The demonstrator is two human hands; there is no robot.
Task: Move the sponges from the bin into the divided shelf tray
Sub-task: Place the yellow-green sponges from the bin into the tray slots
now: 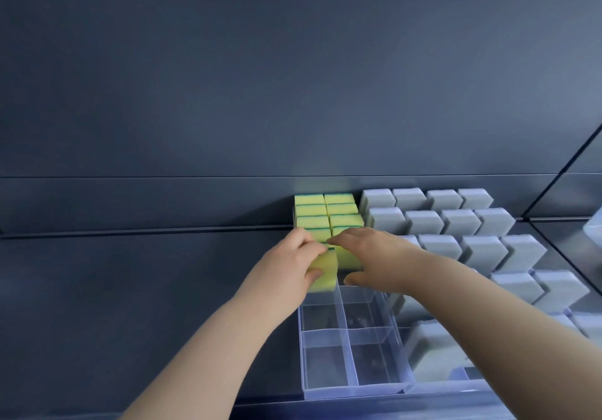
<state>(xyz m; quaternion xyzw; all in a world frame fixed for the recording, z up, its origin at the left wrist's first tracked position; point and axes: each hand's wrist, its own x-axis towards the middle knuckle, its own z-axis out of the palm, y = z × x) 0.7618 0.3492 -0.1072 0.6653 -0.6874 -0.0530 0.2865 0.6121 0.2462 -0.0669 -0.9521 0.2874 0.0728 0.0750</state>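
My left hand [293, 256] grips a yellow sponge [324, 273], fingers [308, 242] curled round it, above the next open cell of the clear divided tray [351, 390]. My right hand [381, 256] lies flat, fingers straight, on the neighbouring sponge [347, 258]. Pushed in crooked, my sponge could snag a divider or tip the packed yellow rows [329, 211]. Grey sponges [485, 251] crowd the right side, and my right hand partly covers the cell.

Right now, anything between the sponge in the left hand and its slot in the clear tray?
Nothing visible. The left hand grips the yellow sponge at the left-column slot of the divided tray, in front of the filled rows. The right hand rests on the neighbouring sponges, not beneath it.
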